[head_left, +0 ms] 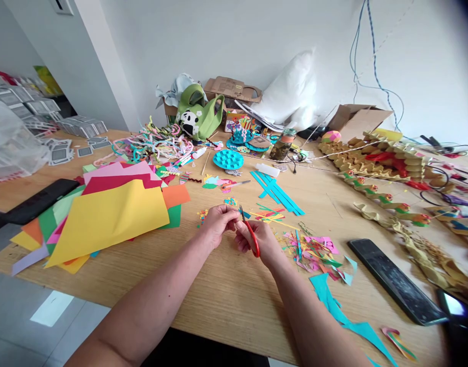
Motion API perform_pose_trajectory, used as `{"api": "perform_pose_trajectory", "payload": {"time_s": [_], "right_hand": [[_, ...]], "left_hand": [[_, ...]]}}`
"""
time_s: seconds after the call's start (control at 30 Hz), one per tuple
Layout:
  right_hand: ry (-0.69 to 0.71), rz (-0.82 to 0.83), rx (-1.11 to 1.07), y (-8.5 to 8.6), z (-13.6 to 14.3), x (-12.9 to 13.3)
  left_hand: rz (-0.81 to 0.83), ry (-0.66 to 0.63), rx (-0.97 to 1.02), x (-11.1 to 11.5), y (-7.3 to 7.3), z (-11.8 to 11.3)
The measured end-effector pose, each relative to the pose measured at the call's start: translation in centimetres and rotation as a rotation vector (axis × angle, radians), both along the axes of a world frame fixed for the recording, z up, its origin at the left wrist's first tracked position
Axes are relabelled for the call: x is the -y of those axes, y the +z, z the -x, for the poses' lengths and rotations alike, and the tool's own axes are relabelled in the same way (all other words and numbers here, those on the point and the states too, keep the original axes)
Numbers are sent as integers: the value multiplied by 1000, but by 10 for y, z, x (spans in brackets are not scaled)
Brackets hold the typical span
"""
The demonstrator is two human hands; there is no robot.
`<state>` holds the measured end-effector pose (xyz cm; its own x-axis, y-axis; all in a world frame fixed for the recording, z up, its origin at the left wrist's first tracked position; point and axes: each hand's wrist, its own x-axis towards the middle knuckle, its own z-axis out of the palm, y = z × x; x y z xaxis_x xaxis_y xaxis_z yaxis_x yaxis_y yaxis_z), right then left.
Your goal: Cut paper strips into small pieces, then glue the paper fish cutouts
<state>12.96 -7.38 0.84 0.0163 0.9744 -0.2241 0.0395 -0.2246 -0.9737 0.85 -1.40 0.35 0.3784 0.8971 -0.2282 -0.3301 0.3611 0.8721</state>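
Observation:
My right hand grips red-handled scissors, blades pointing up and away. My left hand is closed close beside the blades, fingertips pinched on something too small to make out. Both hands hover over the wooden table near its front edge. Small coloured paper scraps lie just right of my right hand. A stack of coloured paper sheets, yellow on top, lies to the left.
Teal paper strips and a teal tray sit beyond my hands. A dark phone lies at right, a green panda bag and cardboard boxes at the back, pipe cleaners at back left, paper crafts at right.

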Motion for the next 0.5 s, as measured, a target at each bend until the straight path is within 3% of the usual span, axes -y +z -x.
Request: {"api": "perform_pose_trajectory", "payload": {"time_s": [0.5], "right_hand": [[0,10,19,-2,-1,0]], "left_hand": [[7,-6,9,0,1,0]]}}
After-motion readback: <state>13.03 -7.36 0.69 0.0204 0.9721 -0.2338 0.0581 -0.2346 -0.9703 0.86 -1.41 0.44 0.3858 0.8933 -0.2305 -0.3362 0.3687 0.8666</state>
